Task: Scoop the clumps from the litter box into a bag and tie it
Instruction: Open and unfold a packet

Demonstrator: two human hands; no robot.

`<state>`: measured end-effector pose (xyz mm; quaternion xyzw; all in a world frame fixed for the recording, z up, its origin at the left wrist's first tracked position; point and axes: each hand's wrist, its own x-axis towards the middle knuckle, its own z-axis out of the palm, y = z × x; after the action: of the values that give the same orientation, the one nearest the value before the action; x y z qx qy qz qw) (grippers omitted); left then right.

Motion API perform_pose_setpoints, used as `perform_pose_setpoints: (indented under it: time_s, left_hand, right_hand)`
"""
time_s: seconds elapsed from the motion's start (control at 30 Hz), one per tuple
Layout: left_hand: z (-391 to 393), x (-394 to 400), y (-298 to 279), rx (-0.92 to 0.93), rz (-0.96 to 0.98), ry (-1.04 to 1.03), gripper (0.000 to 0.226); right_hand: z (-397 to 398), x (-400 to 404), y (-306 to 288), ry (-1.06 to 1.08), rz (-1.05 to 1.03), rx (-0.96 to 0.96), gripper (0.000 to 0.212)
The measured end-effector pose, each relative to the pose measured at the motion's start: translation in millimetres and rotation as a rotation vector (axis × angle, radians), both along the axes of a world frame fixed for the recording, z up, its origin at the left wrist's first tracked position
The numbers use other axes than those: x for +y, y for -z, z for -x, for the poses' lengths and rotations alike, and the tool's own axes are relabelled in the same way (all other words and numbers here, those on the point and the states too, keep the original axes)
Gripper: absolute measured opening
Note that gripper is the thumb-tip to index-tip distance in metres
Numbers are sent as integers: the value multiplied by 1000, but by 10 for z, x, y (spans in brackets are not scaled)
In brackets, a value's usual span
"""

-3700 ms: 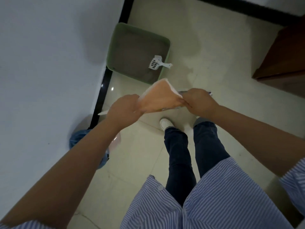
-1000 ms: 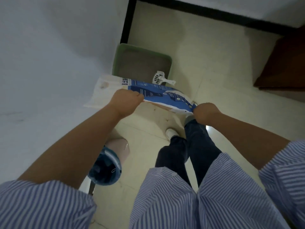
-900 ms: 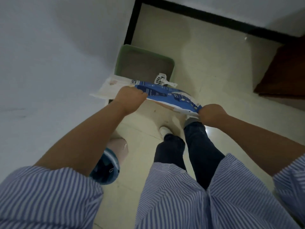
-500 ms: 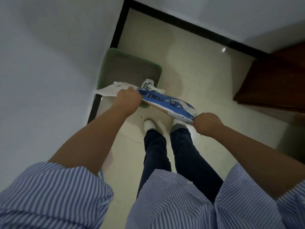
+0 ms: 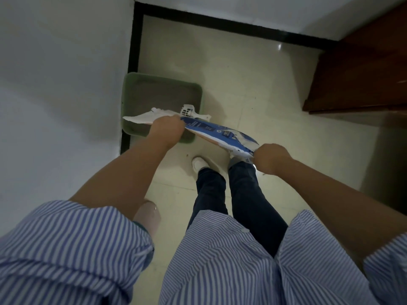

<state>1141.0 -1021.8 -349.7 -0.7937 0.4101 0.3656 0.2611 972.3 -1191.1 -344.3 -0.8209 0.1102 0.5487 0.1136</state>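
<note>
Pale shiny floor tiles (image 5: 253,89) underfoot, with white walls and a black strip along the bottom.

Closest: striped blue-and-white shirt sleeves, dark trousers, white shoes (image 5: 199,164) pointing forward. Down by the left leg, a small pinkish bin (image 5: 148,216), only partly seen.

Next out, both arms stretched forward. Left hand (image 5: 167,129) curled tight round one end of a flat blue-and-white printed plastic bag (image 5: 217,134). Right hand (image 5: 270,158) fisted on the other end. Bag pulled long between them, hanging in the air just above the near edge of the box. White end of the bag sticking out past the left hand.

Further on, against the left wall, a green plastic litter box (image 5: 199,93) with grey litter inside. White slotted plastic scoop (image 5: 187,110) lying at the near right corner of the box, half hidden behind the bag. No clumps clear enough to pick out.

Farthest, at the right, a brown wooden door or cupboard (image 5: 361,69).

Step in hand, most likely: getting the bag ready, not yet opened. Scooping not begun. Next move probably calls for pulling the bag's mouth open, holding it with one hand, and freeing the other hand to pick up the scoop.

Printing on the bag: small white marks and shapes on blue, too tiny and blurred to read. No brand name to be made out.
</note>
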Motion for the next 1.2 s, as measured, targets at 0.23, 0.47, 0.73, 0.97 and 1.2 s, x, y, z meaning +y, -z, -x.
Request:
perform_pose_setpoints:
  time_s: [0.23,0.47,0.73,0.97,1.2]
  left_hand:
    - [112,-137,-32,24,7,70,37]
    - [222,-231,-24,16,-9,81,37]
    - [298,-124,14,-2,-16,87,33]
    - [338,-35,31,2,-5,43,31]
    - [343,77,59,-18,-18,36,30]
  right_hand:
    - [252,15,-89,81,-41,6,29]
    - [405,28,-172,163,-91,-21,29]
    - [456,58,-221,143,-176,-52,29]
    - [469,101,-244,170,-167,-49,28]
    - [409,145,-246,147,-174,-79,20]
